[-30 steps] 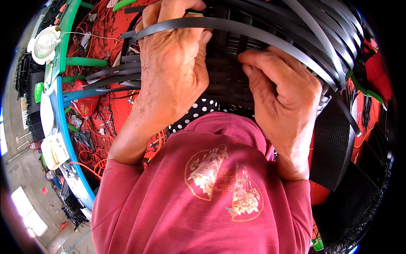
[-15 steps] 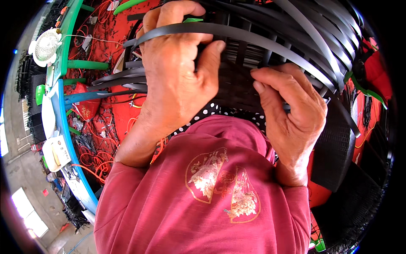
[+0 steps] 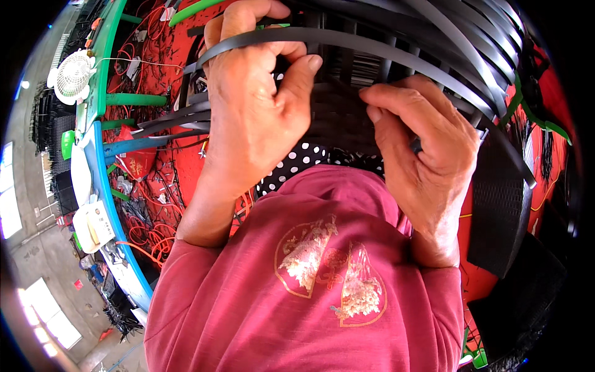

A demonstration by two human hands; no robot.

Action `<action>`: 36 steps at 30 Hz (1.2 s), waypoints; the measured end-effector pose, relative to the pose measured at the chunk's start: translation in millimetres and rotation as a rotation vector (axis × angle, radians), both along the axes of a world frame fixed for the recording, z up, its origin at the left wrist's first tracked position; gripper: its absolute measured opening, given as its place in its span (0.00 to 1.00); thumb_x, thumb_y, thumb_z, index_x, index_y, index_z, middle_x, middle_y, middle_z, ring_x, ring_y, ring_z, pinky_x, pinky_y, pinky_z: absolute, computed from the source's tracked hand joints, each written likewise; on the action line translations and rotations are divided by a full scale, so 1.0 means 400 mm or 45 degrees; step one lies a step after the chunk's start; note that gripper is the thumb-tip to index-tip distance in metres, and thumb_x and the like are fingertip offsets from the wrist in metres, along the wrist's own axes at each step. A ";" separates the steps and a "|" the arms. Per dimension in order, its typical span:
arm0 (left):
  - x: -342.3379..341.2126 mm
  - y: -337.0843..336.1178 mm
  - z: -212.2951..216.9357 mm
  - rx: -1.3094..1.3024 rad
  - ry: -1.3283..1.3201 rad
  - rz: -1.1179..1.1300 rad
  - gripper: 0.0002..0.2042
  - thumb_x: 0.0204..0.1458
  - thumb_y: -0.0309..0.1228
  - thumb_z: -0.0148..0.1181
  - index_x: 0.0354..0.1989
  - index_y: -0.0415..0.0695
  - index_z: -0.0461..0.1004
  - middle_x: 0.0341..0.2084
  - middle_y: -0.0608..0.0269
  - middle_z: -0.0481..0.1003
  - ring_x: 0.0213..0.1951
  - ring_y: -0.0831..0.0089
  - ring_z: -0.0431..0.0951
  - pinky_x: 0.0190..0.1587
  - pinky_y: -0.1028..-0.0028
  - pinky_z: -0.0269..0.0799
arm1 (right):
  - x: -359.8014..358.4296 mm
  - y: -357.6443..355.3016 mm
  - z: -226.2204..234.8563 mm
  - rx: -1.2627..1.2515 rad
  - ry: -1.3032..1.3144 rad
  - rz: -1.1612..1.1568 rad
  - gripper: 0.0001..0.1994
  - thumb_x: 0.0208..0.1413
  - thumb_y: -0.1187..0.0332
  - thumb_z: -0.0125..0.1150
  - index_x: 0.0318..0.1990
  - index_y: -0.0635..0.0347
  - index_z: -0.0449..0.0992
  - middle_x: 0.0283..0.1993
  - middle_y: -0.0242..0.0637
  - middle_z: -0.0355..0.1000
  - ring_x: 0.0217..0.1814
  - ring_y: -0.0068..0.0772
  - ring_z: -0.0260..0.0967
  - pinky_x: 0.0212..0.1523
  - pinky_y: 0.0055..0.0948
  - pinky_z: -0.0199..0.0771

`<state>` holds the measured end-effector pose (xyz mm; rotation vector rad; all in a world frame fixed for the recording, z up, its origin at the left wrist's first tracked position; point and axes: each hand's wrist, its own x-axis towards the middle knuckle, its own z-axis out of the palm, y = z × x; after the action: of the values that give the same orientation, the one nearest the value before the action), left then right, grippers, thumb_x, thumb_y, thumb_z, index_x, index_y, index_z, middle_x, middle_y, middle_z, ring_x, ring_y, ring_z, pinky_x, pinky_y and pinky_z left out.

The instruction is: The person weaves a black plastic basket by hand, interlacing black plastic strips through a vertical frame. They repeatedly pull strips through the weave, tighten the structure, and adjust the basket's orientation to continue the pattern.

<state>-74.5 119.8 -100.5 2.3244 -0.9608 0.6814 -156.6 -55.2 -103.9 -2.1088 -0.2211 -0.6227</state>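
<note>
My left hand (image 3: 257,93) is over the left part of a dark woven piece (image 3: 341,118), its fingers bent and spread and its thumb apart from them. Across the back of its fingers runs a long flat grey strip (image 3: 347,38), arching to the right. My right hand (image 3: 431,133) is at the right side of the weave, thumb and forefinger brought close together at its surface. Whatever lies between those tips is too dark to make out. Several more dark flat strips (image 3: 465,46) curve upward beyond my right hand. Polka-dot cloth (image 3: 291,161) shows below the weave.
A blue-edged table (image 3: 114,217) and a green frame (image 3: 93,99) stand at the left, with a white fan (image 3: 73,77) beside them. Orange cords (image 3: 149,242) and black scraps lie on the red floor covering. At right are dark woven panels (image 3: 502,211).
The whole view has shifted slightly. My right hand's fingertips have moved a little left and up, and my left hand sits slightly higher. The grey strip still crosses my left hand.
</note>
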 end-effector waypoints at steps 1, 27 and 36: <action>0.000 0.004 0.001 -0.075 0.114 -0.017 0.07 0.46 0.22 0.68 0.32 0.35 0.76 0.46 0.53 0.74 0.48 0.62 0.74 0.51 0.68 0.67 | 0.002 0.002 0.001 0.015 0.013 0.007 0.09 0.47 0.85 0.62 0.35 0.62 0.80 0.29 0.37 0.71 0.28 0.31 0.73 0.29 0.24 0.70; 0.001 0.047 0.016 0.182 -0.174 -0.194 0.12 0.38 0.17 0.67 0.33 0.42 0.79 0.48 0.52 0.74 0.50 0.54 0.73 0.53 0.62 0.67 | 0.046 0.045 -0.041 -0.299 -0.136 -0.131 0.10 0.47 0.79 0.66 0.38 0.57 0.81 0.36 0.40 0.78 0.36 0.41 0.78 0.35 0.31 0.77; -0.109 0.281 0.128 -0.298 0.380 0.144 0.06 0.54 0.18 0.54 0.39 0.34 0.74 0.48 0.48 0.76 0.48 0.65 0.76 0.56 0.66 0.67 | 0.042 0.043 -0.082 -0.261 -0.466 -0.155 0.16 0.41 0.75 0.66 0.43 0.55 0.78 0.40 0.35 0.74 0.36 0.37 0.75 0.31 0.32 0.77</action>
<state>-118.2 232.1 -49.4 2.2029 -0.5871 0.4454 -139.6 -37.9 -136.9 -2.2010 -0.3759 -1.1002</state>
